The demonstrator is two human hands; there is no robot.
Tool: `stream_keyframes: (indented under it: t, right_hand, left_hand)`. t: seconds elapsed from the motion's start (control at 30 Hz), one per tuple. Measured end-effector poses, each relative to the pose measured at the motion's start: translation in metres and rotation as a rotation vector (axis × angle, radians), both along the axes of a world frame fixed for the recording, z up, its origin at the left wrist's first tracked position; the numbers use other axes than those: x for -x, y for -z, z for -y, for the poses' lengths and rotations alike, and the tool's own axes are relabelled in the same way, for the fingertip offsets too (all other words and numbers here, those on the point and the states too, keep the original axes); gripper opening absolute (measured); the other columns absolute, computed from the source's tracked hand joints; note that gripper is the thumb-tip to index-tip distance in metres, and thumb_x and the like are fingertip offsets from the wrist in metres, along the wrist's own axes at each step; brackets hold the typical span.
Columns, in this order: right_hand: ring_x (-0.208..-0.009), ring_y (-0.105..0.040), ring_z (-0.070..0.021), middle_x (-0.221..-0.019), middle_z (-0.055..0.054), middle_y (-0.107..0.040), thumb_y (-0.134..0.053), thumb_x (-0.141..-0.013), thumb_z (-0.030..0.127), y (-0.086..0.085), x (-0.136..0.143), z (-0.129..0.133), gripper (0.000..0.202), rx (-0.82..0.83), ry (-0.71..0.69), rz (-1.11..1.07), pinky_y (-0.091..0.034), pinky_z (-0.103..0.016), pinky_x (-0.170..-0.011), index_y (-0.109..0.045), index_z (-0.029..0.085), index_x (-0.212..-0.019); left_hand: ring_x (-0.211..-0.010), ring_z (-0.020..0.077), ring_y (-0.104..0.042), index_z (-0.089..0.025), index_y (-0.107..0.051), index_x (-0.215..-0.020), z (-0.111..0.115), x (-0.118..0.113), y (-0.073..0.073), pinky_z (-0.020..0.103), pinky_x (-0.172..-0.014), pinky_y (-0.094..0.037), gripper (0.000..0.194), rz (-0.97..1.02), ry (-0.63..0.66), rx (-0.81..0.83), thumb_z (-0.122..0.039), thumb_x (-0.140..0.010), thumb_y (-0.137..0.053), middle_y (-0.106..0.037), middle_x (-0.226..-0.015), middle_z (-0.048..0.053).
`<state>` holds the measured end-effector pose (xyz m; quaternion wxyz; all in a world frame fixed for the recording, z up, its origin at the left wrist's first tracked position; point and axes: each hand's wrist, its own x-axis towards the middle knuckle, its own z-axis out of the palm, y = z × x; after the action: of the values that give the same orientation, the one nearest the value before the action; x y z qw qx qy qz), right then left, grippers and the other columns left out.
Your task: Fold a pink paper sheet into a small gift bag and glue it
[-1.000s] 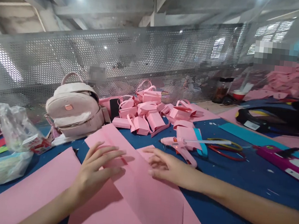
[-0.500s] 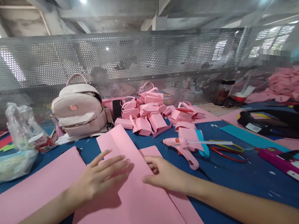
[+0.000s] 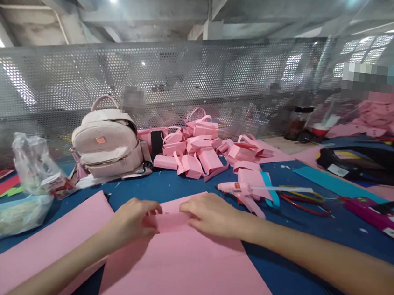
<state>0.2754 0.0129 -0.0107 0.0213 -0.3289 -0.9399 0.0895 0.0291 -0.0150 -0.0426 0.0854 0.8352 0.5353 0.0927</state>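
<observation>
A pink paper sheet (image 3: pixel 171 223) is pinched along its far edge between my two hands, and that edge is raised or folded over. My left hand (image 3: pixel 131 220) is closed on the left end of this edge, thumb below and fingers above. On the right end, my right hand (image 3: pixel 209 214) grips with fingers curled, their tips partly hidden. Beneath lies more pink paper (image 3: pixel 197 279); where one sheet ends and another begins is hard to tell. To the left rests a separate pink sheet (image 3: pixel 53 240). Right of my right hand is a pink glue gun (image 3: pixel 243 192).
Small pink paper baskets (image 3: pixel 196 150) are heaped at the back beside a pale backpack (image 3: pixel 106 142). Plastic bags (image 3: pixel 9 219) lie at left. A purple device (image 3: pixel 376 218) and blue strip (image 3: pixel 334 183) are at right. A perforated metal screen (image 3: pixel 190 76) stands behind.
The upper pink sheet, earlier slanting up between my hands, now lies lower with its far edge held. My left hand has closed from open and spread. My right hand has shifted slightly.
</observation>
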Motion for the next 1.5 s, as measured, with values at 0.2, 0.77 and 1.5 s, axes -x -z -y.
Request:
stream_keyframes:
  t: [0.2,0.77,1.5]
  right_hand:
    - [-0.09,-0.068,-0.0274,-0.099,-0.005,-0.074,-0.077,-0.074,0.043,0.004,0.0,-0.004,0.042,0.033,0.035,0.041,-0.032,-0.027,-0.06,-0.066,0.022,-0.109]
    - [-0.087,-0.067,-0.0246,-0.092,-0.004,-0.072,-0.07,-0.072,0.017,-0.002,-0.017,-0.009,0.017,0.026,0.122,0.139,-0.023,-0.028,-0.055,-0.068,0.021,-0.089]
    - [-0.138,-0.043,-0.0291,-0.148,-0.014,-0.05,-0.063,-0.084,0.011,0.023,-0.026,0.01,0.061,-0.085,0.011,-0.099,-0.03,-0.046,-0.116,-0.048,0.015,-0.143]
  left_hand:
    - [-0.075,0.0203,-0.066,-0.02,-0.072,-0.084,-0.006,0.008,0.006,0.025,-0.067,-0.044,0.016,0.036,-0.024,0.146,-0.036,-0.08,-0.07,-0.073,-0.079,0.001]
    - [-0.093,0.025,-0.062,-0.019,-0.068,-0.082,0.007,0.033,0.003,0.029,-0.079,-0.047,0.019,-0.03,-0.146,0.264,-0.027,-0.066,-0.066,-0.068,-0.095,0.004]
    - [-0.131,0.0252,-0.053,-0.028,-0.048,-0.14,0.029,0.015,0.008,0.04,-0.109,-0.044,0.056,0.015,0.104,0.001,-0.018,-0.087,-0.06,-0.054,-0.146,0.007]
